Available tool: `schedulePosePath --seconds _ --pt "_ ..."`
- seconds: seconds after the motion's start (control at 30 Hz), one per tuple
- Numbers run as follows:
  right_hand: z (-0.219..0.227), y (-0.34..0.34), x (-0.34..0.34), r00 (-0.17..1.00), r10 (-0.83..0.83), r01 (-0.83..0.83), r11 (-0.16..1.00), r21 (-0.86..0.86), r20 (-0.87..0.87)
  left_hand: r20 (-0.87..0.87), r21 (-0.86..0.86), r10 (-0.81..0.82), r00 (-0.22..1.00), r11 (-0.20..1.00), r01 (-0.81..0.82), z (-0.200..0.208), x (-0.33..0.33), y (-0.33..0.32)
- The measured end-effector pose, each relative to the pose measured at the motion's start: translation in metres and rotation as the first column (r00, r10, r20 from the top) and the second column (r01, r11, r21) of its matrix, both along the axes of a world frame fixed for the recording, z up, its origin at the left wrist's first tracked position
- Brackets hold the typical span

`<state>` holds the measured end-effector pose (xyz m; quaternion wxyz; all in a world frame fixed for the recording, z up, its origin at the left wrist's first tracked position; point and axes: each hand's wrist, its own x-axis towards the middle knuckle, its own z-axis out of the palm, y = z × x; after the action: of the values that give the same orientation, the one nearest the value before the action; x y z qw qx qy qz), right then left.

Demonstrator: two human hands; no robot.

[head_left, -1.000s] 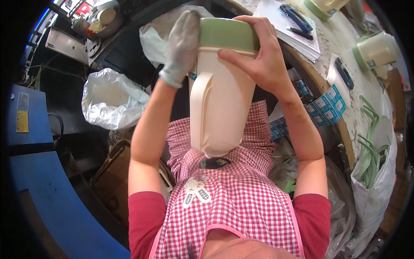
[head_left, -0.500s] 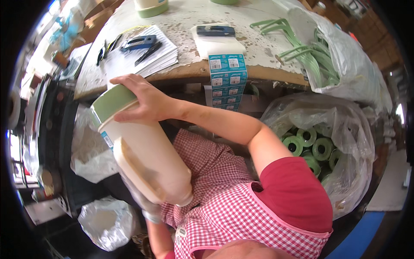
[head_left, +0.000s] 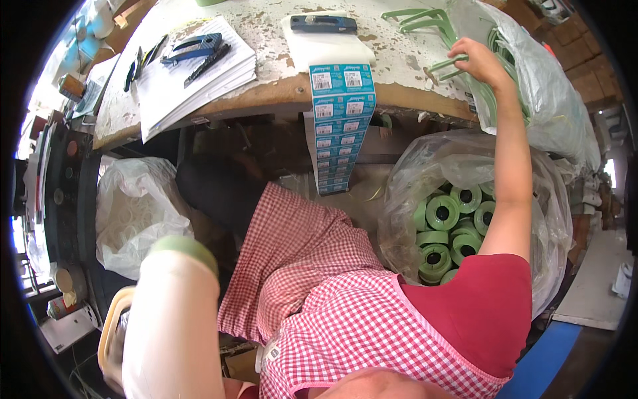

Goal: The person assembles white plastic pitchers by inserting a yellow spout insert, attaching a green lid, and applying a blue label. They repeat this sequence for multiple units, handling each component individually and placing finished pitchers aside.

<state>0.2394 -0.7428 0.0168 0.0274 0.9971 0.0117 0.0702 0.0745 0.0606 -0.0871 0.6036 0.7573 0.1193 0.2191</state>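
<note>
My right hand (head_left: 480, 61) reaches to the far right of the table, its fingers closed around a thin, light green plastic handle strip (head_left: 446, 64). More of these bent green strips (head_left: 425, 18) lie beside it and spill from a white plastic sack (head_left: 555, 86). At the lower left, a large cream plastic jug (head_left: 173, 326) with a green base (head_left: 186, 250) stands tilted, base end up, blurred by motion. Its loop handle (head_left: 106, 332) points left. My left hand is hidden behind the jug, which it supports; only a bit of that arm shows at the lower edge.
Blue-and-white label sheets (head_left: 342, 126) hang off the worn table edge (head_left: 279, 96), a blue cutter (head_left: 323, 24) above them. Papers (head_left: 199, 86) hold another cutter (head_left: 193, 48). A clear bag of green ring-shaped caps (head_left: 442, 213) sits right; a white bag (head_left: 139, 213) left.
My right hand has left the jug's green base and moved far right to the green strips. The jug has come down and toward me at the lower left.
</note>
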Motion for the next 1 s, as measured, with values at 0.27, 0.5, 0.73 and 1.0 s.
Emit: schedulePosePath --seconds 0.27,0.5,0.73,1.0 --pt "0.013 0.03 0.001 0.827 -0.343 0.002 0.793 0.609 0.445 0.033 -0.267 -0.141 0.989 0.953 0.145 0.004 0.033 0.016" --pt "-0.019 -0.048 0.14 0.911 -0.192 0.18 0.981 0.067 0.366 0.04 -0.451 -0.194 0.98 0.872 0.191 0.028 0.033 -0.004" --pt "0.094 -0.22 0.203 0.976 -0.219 0.219 0.975 0.02 -0.019 0.161 -0.647 -0.322 0.933 0.68 0.346 -0.043 0.042 0.018" --pt "0.109 -0.167 0.249 0.962 -0.012 0.053 0.988 -0.143 0.271 -0.404 -0.158 -0.063 0.913 0.987 -0.002 0.07 0.046 -0.041"
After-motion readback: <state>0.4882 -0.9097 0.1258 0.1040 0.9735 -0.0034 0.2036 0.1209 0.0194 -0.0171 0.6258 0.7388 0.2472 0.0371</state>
